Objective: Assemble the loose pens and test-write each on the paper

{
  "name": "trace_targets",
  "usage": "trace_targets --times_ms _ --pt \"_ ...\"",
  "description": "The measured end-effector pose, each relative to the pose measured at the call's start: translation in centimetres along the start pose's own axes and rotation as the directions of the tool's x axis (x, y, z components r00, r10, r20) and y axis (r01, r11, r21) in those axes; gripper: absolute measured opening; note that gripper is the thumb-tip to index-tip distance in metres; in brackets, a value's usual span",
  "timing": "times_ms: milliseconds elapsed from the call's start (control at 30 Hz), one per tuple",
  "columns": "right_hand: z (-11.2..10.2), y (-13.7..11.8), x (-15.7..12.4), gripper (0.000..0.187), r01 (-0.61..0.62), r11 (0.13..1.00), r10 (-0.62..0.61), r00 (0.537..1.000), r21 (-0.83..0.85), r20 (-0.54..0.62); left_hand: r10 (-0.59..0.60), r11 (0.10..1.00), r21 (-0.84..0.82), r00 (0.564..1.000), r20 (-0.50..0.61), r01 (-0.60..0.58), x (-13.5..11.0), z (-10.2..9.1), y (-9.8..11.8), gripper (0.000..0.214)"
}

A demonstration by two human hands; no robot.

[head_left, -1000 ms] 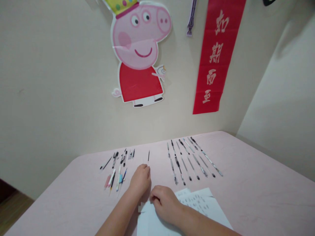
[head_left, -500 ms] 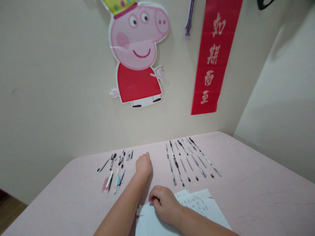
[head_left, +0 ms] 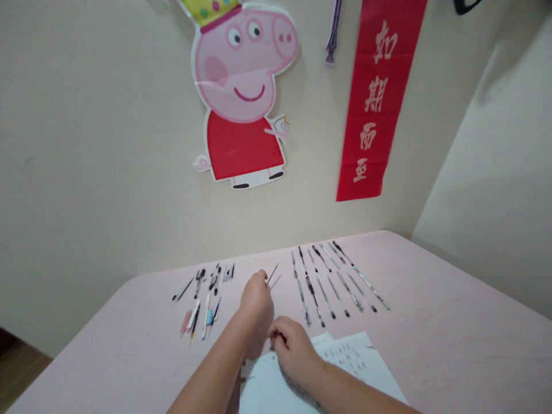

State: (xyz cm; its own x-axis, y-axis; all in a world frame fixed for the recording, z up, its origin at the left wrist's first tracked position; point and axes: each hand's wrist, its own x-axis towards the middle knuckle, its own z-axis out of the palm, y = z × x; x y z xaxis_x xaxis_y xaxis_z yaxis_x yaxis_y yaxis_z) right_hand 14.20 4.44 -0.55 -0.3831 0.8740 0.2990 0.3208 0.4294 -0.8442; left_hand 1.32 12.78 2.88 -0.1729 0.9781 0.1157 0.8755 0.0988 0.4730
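Observation:
My left hand (head_left: pixel 256 290) is closed in a pinch above the bed-like pink surface, between two groups of pens. From its fingertips a thin dark pen refill (head_left: pixel 273 272) points up and to the right. Closer to me, my right hand (head_left: pixel 291 345) rests curled over the white paper sheets (head_left: pixel 345 356), which bear rows of handwriting. Its fingers are closed, and whatever lies inside them is hidden. Pen parts, among them black caps and barrels (head_left: pixel 200 282), lie in loose bunches left of my left hand. Nearer are a blue-clipped white pen (head_left: pixel 206 316) and a pink piece (head_left: pixel 186 322).
To the right, several pens (head_left: pixel 313 299) lie side by side in two slanting rows. The pink cloth (head_left: pixel 444 345) reaches back to the wall, where a cartoon pig cutout (head_left: pixel 244 144) and a red banner (head_left: pixel 375 126) hang.
My left hand has shifted slightly right, and the thin refill in it now shows clearly. My right hand has risen a little and moved slightly to the right, still closed.

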Motion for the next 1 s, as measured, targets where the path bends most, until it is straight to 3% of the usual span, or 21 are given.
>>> trace_targets --times_ms 100,200,233,300,400,633,733,800,867,933,1000 --pt "0.0 0.2 0.3 0.019 -0.079 0.992 0.092 0.986 0.098 -0.135 0.039 0.961 -0.274 0.998 0.038 -0.027 -1.6 -0.4 0.0 0.018" --pt "0.0 0.2 0.5 0.007 -0.124 0.969 0.161 0.972 0.213 -0.168 0.051 0.665 -0.746 0.996 0.076 0.023 -3.8 -0.6 -0.2 0.013" --pt "0.0 0.2 0.5 0.007 -0.120 0.965 0.161 0.973 0.235 -0.162 0.047 0.590 -0.807 0.996 0.075 0.032 -4.6 -0.6 -0.3 0.016" --pt "0.1 0.2 0.5 0.008 -0.103 0.965 0.143 0.978 0.243 -0.154 0.014 0.526 -0.848 0.997 0.079 0.060 -5.9 -0.5 -0.5 0.020" --pt "0.2 0.4 0.4 0.008 -0.082 0.970 0.120 0.981 0.230 -0.155 -0.036 0.510 -0.855 0.996 0.080 0.088 -7.0 -0.4 -0.7 0.023" --pt "0.2 0.5 0.7 0.007 -0.154 0.950 0.182 0.980 0.271 -0.080 -0.012 0.524 -0.843 0.991 0.135 0.122 -7.0 0.3 -1.3 0.034" --pt "0.4 0.6 0.8 0.006 -0.180 0.929 0.213 0.975 0.323 -0.069 -0.036 0.647 -0.759 0.998 0.055 0.065 -6.2 -0.1 -2.7 0.032" --pt "0.5 0.8 0.8 0.006 -0.189 0.918 0.226 0.972 0.348 -0.066 -0.029 0.781 -0.624 0.996 -0.089 -0.033 -5.6 -0.6 -4.0 0.025" --pt "0.5 0.9 0.8 0.006 -0.191 0.912 0.230 0.971 0.364 -0.065 0.046 0.915 -0.383 0.976 -0.213 -0.126 -5.1 -1.3 -5.2 0.022" --pt "0.6 1.0 0.8 0.006 -0.189 0.909 0.229 0.971 0.371 -0.068 0.164 0.970 -0.145 0.964 -0.210 -0.196 -4.7 -1.8 -6.3 0.034" --pt "0.5 1.0 0.8 0.006 -0.191 0.906 0.232 0.971 0.377 -0.066 0.253 0.968 0.041 0.955 -0.156 -0.249 -4.7 -2.0 -6.9 0.048"
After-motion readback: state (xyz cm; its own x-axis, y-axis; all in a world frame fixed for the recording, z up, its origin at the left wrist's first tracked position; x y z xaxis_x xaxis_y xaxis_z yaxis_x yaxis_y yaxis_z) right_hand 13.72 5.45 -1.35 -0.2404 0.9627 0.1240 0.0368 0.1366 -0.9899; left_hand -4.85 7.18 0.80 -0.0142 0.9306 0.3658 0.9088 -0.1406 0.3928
